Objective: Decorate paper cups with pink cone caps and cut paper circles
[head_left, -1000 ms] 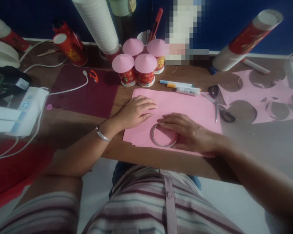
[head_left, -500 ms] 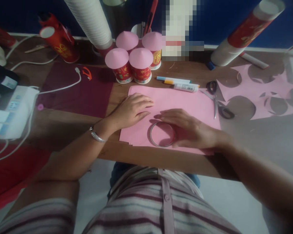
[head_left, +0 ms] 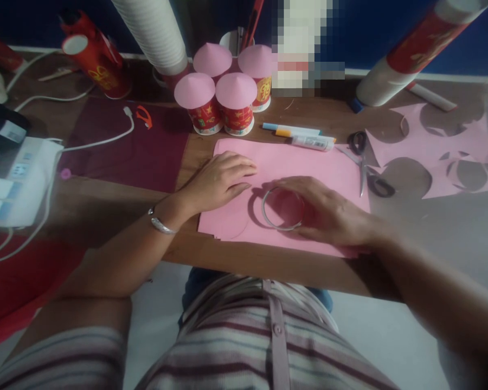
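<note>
Raised since earlier: ring (head_left: 263, 209), pinched by half-curled right hand (head_left: 329, 211), edge partly hidden | left hand (head_left: 223, 181) open on paper (head_left: 244, 222)

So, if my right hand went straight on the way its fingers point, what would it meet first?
Probably your left hand, just across the pink paper. The right hand's ring looks slightly raised, so it might pass above; depth is unclear.
</note>
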A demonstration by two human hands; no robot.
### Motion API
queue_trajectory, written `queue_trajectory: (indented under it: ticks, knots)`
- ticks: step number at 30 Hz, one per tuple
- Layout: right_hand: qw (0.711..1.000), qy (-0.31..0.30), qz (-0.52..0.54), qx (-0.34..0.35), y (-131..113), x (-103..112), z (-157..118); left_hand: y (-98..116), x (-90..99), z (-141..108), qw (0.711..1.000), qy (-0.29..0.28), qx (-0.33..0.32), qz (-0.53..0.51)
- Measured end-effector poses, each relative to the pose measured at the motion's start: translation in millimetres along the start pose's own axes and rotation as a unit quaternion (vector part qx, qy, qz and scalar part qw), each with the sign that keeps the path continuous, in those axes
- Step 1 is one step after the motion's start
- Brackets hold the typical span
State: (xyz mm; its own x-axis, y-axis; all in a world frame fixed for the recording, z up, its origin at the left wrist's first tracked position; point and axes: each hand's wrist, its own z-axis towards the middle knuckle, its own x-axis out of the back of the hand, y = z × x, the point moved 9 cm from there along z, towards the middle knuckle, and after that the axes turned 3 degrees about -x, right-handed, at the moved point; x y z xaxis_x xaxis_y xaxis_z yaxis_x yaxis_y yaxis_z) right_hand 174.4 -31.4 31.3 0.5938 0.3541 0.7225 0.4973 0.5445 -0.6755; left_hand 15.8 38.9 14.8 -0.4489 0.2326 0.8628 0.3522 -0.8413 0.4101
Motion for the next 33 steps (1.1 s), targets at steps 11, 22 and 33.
queue_trajectory:
  ticks: [11, 22, 33]
  knots:
    - [0.997, -0.048, -0.045, 0.029, -11.8, -25.5, -1.0, 0.2, -1.4, -0.2, 1.000, 0.000, 0.000, 0.000]
    - [0.997, -0.059, -0.043, 0.040, -15.4, -27.8, 1.9, -0.8, -3.2, 0.1, 1.000, -0.006, 0.006, 0.006]
    - [0.996, -0.052, -0.031, 0.060, -11.7, -29.4, -0.2, 2.3, -0.7, -0.6, 1.000, 0.005, -0.008, 0.012]
